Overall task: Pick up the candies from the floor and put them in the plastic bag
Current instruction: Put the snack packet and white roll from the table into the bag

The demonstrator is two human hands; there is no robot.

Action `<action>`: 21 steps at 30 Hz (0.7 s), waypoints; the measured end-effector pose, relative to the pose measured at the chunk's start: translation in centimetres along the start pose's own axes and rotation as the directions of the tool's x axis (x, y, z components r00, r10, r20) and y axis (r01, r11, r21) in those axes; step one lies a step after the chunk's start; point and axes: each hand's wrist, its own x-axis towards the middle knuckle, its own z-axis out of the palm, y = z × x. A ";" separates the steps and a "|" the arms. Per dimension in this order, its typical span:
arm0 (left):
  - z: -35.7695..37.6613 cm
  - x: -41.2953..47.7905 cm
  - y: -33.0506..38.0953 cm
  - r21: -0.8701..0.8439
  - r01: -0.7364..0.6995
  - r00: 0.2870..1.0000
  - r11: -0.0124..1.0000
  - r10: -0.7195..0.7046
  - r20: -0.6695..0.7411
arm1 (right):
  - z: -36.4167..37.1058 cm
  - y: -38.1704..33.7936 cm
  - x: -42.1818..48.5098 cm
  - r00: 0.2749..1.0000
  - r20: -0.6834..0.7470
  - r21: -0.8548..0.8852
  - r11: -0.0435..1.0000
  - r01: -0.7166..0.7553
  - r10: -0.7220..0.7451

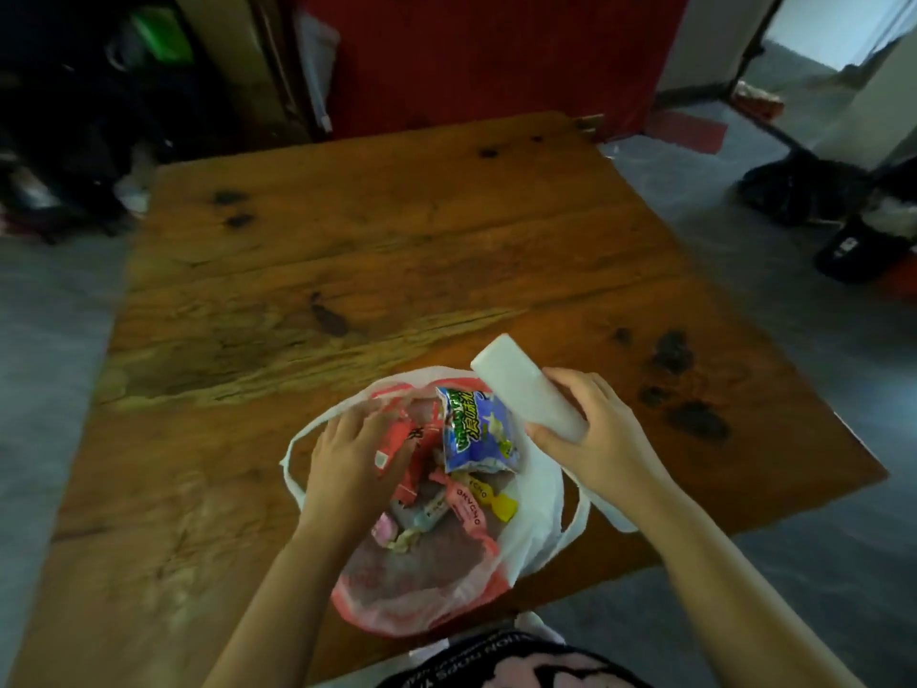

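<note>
**White packet poised at the bag's right rim**

Plastic bag lies open on the wooden desk, its mouth facing up, with wrapped candies and a blue packet inside. Left hand is spread open, pressing the bag's left side. Right hand grips a white oblong packet, its long axis slanting up-left, just over the rim, so the right is nearer. Floor candies are not visible; the bag's depth is hidden.

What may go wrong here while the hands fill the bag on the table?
The thin white-and-red plastic bag lies near the wooden table's front edge and may slide off. The right hand's grip on the white oblong packet looks loose; it may drop outside. The blue snack packet may get crushed.
</note>
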 end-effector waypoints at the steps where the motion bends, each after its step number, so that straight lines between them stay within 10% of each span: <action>1: -0.4 -1.1 -0.2 -0.006 0.030 0.999 1.000 -0.030 -0.032 | -0.1 -0.4 0.5 0.999 0.012 0.009 0.999 0.039 -0.039; 12: -3.1 -9.4 0.8 -0.050 0.455 0.838 0.889 -0.447 -0.312 | 6.2 -5.5 2.5 0.814 0.405 0.208 0.909 0.360 -0.415; 21: -2.5 -13.4 1.6 -0.169 0.550 0.724 0.818 -0.568 -0.392 | 10.9 -4.3 2.0 0.513 0.771 -0.069 0.752 0.656 -0.377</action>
